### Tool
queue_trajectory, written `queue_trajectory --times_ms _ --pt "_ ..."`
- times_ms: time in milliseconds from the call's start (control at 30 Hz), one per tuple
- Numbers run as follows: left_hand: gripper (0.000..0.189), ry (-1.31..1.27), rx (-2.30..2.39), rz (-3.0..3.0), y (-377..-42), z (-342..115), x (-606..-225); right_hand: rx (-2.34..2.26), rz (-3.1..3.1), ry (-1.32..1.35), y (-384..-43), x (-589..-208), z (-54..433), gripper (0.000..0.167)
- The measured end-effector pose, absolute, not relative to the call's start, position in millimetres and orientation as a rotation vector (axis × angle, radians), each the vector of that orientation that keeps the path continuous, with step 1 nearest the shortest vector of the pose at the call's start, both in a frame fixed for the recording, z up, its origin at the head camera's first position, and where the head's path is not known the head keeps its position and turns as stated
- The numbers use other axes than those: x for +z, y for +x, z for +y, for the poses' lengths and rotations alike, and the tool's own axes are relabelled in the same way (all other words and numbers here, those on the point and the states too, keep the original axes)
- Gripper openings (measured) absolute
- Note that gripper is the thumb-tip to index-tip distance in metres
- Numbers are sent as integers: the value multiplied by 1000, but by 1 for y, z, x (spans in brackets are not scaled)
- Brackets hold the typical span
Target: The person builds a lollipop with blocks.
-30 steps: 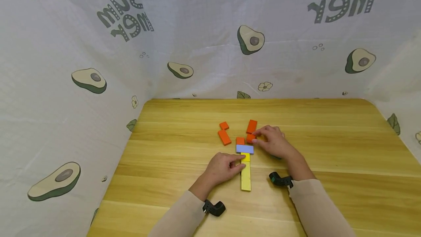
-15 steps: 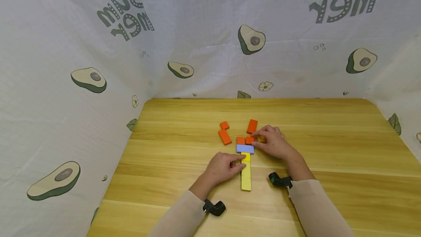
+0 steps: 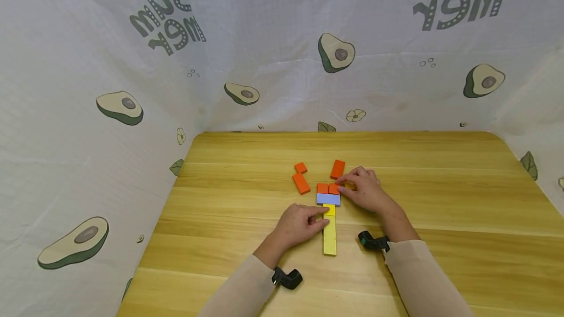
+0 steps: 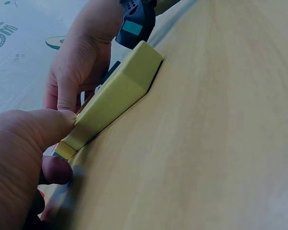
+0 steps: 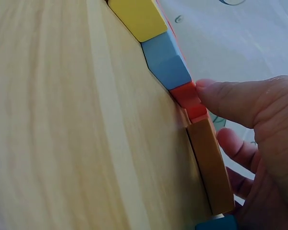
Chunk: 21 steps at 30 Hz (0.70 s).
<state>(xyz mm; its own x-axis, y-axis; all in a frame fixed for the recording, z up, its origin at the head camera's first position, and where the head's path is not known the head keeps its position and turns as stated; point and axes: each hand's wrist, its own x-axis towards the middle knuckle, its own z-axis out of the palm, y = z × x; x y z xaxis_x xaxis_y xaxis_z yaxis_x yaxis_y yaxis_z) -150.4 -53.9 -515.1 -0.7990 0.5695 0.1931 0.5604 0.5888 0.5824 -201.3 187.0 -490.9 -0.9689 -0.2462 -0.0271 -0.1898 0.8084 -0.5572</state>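
Flat blocks lie in a row: a long pale-yellow block [image 3: 329, 238], a small yellow block [image 3: 329, 209], a lavender-blue block [image 3: 328, 199] and two small red-orange squares at its far side. My left hand [image 3: 296, 225] rests its index finger on the small yellow block and its thumb against the long one; its other fingers are curled. My right hand [image 3: 364, 191] pinches the right-hand square [image 3: 333, 189] between thumb and index finger. That square stands beside the left-hand square [image 3: 322, 188]. In the right wrist view, the thumb touches the red square [image 5: 186, 94].
Beyond the row lie a red-orange block [image 3: 338, 169], another long one [image 3: 301, 183] and a small square [image 3: 300, 167]. Near my right hand are an orange-brown block [image 5: 211, 165] and a teal block [image 5: 218, 223], mostly hidden in the head view. A patterned sheet [image 3: 282, 62] surrounds the wooden table [image 3: 229, 219].
My right hand has brought the small red-orange square nearer and slightly left, alongside the other square at the lavender-blue block. The left hand has stayed on the yellow blocks.
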Motion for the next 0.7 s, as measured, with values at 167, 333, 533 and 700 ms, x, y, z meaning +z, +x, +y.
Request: queue_trajectory --times_ms 167,333,533,700 --pt "34 989 1009 2788 -150 -54 -514 -871 2894 -351 -201 -490 187 19" --pt "34 988 1010 2787 -150 -54 -515 -866 2898 -361 -200 -489 186 19" --pt "34 982 1026 2777 -150 -54 -515 -867 2891 -369 -200 -487 185 20" --pt "35 985 1029 2773 -150 -54 -515 -862 2887 -368 -201 -486 185 20"
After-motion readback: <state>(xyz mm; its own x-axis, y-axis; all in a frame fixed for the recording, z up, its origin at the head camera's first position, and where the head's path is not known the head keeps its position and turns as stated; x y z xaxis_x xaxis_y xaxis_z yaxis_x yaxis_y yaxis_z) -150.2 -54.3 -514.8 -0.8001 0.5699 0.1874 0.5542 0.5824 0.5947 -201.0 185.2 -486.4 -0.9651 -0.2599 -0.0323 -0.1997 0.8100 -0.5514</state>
